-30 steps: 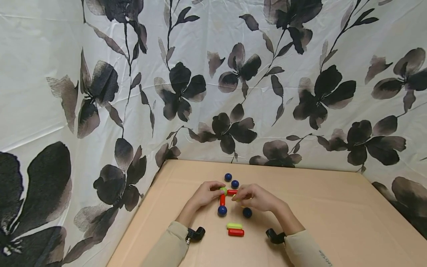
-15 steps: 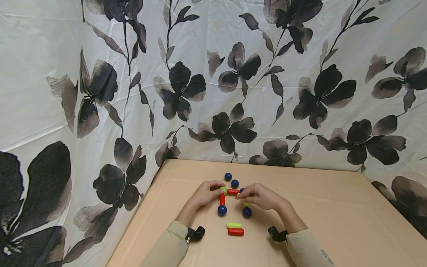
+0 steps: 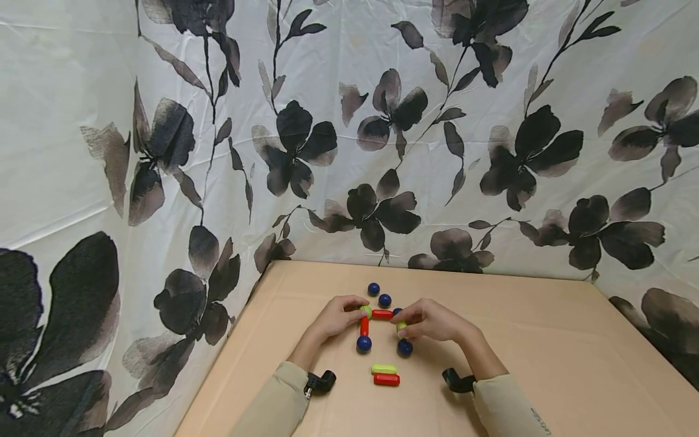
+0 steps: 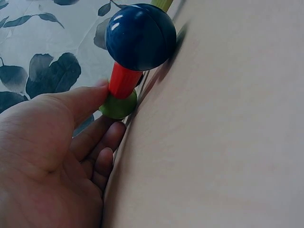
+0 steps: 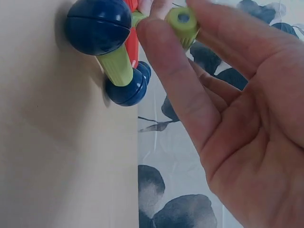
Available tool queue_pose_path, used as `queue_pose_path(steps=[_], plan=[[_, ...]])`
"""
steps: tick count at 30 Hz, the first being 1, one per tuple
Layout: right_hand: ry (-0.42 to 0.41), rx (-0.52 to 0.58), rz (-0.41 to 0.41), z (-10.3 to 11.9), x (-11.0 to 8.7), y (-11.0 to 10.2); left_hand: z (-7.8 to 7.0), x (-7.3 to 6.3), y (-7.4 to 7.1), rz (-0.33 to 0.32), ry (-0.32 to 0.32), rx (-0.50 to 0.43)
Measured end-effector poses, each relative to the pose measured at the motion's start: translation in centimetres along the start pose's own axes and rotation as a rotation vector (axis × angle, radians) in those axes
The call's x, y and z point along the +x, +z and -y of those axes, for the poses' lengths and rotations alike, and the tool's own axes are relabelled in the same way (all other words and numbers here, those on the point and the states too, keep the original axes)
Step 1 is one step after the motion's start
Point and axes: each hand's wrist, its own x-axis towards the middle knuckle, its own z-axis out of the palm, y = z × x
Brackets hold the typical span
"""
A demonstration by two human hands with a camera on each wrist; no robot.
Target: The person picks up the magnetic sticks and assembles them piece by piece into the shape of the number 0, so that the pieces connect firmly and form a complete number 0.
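Note:
My left hand (image 3: pixel 341 315) pinches a green ball (image 4: pixel 118 105) at one corner of a frame of rods and balls. A red rod (image 3: pixel 364 327) joins that ball to a near blue ball (image 3: pixel 363 345). Another red rod (image 3: pixel 382 314) runs right to a blue ball (image 5: pixel 127 89). From there a yellow-green rod (image 5: pixel 116 69) leads to the near right blue ball (image 3: pixel 405 348). My right hand (image 3: pixel 434 321) holds a separate yellow-green rod (image 5: pixel 183 27) between thumb and fingers, its round metal-centred end showing in the right wrist view, close over the frame's right side.
Two loose blue balls, a far one (image 3: pixel 374 289) and a nearer one (image 3: pixel 384 301), lie behind the frame. In front, a yellow-green rod (image 3: pixel 384 369) lies beside a red rod (image 3: pixel 386 380). A flowered cloth (image 3: pixel 327 152) hangs behind the table (image 3: pixel 546 340).
My right hand has moved a little to the right with its yellow-green rod, uncovering more of the red rod and the blue ball at its end. The left hand stays in place.

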Motion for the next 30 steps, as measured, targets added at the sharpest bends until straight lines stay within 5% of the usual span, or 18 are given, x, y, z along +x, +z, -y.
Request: queue_pose_path(steps=[30], plan=[[0.089, 0.155, 0.365, 0.2, -1.1, 0.4, -0.2, -0.1, -0.1, 0.004, -0.022, -0.010]])
